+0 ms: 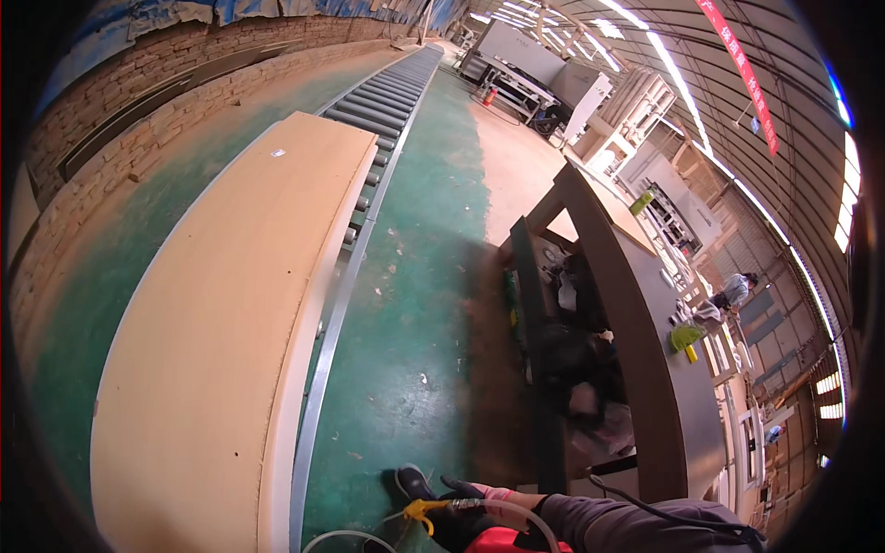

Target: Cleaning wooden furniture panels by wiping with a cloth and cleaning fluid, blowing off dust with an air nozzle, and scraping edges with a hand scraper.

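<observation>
Low at the bottom centre, the gloved right hand (470,518) was curled around a yellow-tipped nozzle (426,509), pointing left toward the pale wooden panel (230,341), whose long axis ran from lower left to upper centre. No left hand showed.

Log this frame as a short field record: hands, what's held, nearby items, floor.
right hand: gloved hand, closed around a yellow nozzle fed by a clear hose
left hand: not in view
below the hand: red object, partly cut off by the frame edge
panel: long pale wooden panel lying flat on a roller conveyor
bench: dark workbench to the right, cluttered shelf underneath
floor: green painted floor, scuffed
other person: one person far right, apart from the work
</observation>
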Demonstrator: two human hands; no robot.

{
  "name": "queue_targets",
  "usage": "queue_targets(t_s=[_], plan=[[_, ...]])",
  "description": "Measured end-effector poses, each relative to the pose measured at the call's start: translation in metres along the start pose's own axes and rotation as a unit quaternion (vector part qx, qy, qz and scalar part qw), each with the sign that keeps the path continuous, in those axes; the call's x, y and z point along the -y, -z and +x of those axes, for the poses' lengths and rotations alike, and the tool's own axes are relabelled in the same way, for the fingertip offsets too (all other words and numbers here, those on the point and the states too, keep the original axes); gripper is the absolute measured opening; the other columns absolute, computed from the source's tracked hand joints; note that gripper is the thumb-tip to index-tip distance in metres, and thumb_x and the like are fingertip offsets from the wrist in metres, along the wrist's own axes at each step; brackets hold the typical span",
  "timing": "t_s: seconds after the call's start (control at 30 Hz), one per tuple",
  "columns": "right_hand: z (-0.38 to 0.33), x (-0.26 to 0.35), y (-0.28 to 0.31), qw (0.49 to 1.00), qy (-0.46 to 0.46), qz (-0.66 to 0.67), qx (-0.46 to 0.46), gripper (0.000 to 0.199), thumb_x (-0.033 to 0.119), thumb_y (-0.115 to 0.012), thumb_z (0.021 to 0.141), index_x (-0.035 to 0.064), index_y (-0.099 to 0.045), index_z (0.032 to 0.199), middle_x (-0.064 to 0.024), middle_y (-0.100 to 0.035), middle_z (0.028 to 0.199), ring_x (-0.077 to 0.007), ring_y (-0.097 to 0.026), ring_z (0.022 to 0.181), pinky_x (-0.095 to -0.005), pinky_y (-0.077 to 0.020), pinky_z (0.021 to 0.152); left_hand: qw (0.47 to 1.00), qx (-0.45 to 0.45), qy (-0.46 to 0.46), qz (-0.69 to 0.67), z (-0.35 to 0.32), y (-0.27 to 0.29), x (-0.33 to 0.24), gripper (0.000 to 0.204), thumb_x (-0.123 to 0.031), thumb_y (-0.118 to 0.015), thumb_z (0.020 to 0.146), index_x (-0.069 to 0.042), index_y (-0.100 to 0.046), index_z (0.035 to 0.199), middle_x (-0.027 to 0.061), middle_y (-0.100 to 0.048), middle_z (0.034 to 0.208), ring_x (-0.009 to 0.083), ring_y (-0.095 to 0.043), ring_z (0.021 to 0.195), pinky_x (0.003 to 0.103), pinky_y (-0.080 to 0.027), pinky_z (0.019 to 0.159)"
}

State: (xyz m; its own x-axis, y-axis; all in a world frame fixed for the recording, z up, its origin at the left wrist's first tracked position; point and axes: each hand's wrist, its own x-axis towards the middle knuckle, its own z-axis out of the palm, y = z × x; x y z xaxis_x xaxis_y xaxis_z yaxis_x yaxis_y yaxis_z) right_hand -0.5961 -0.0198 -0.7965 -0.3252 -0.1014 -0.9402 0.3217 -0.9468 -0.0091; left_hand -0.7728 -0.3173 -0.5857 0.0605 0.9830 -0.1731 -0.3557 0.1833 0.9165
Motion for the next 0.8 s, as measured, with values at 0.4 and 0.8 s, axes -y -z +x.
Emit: queue_targets(t_s=[0.4, 0.8], plan=[[-0.049, 0.327, -0.022, 0.973, 0.227, 0.046, -0.026, 0.032, 0.038, -0.049, 0.088, 0.0065, -0.052, 0.097, -0.0033, -0.057, 0.079, -0.0122, -0.049, 0.055, -0.0229, -0.0405, 0.047, 0.95, -0.066, 0.305, 0.023, 0.138, 0.081, 0.001, 0.031, -0.014, -0.057, 0.08, -0.003, -0.058, 0.108, 0.0119, -0.063, 0.095, 0.022, -0.061, 0.085, 0.031, -0.047, 0.075], [-0.127, 0.493, -0.109, 0.932, 0.216, -0.281, 0.073, 0.041, 0.039, -0.048, 0.088, 0.0099, -0.049, 0.118, -0.0035, -0.061, 0.104, -0.0025, -0.042, 0.051, -0.017, -0.0357, 0.045, 0.94, -0.199, 0.233, 0.15, 0.289, 0.168, 0.005, 0.032, -0.02, -0.06, 0.076, -0.003, -0.06, 0.103, 0.0148, -0.064, 0.089, 0.0224, -0.061, 0.078, 0.031, -0.048, 0.067]])
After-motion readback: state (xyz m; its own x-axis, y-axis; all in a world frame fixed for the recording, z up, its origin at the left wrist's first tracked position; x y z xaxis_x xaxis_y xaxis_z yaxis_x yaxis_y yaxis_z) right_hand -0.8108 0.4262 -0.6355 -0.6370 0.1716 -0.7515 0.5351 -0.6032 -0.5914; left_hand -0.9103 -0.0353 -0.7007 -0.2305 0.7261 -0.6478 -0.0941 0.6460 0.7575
